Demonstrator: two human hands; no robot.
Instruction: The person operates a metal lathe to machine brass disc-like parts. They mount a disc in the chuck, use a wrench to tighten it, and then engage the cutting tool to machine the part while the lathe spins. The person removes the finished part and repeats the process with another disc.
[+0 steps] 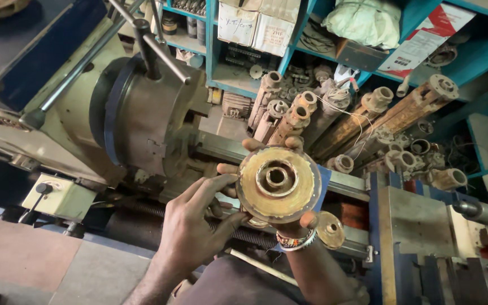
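My right hand (297,226) holds up a round, brass-coloured metal disc (278,183) with a raised hollow hub in its middle; fingertips curl over its top rim and the thumb presses its lower edge. A beaded band circles that wrist. My left hand (190,229) is beside it on the left, index finger and thumb touching the disc's left rim. Both hands hover over a lathe bed. The lathe chuck (142,121) sits to the upper left with a T-handle key (149,42) standing in it.
A second, smaller brass disc (330,229) lies on the lathe bed under my right wrist. Several rusty pump shafts (312,116) lean against blue shelves (216,45) holding boxes. The tailstock (484,214) is at right, a switch box (57,195) at left.
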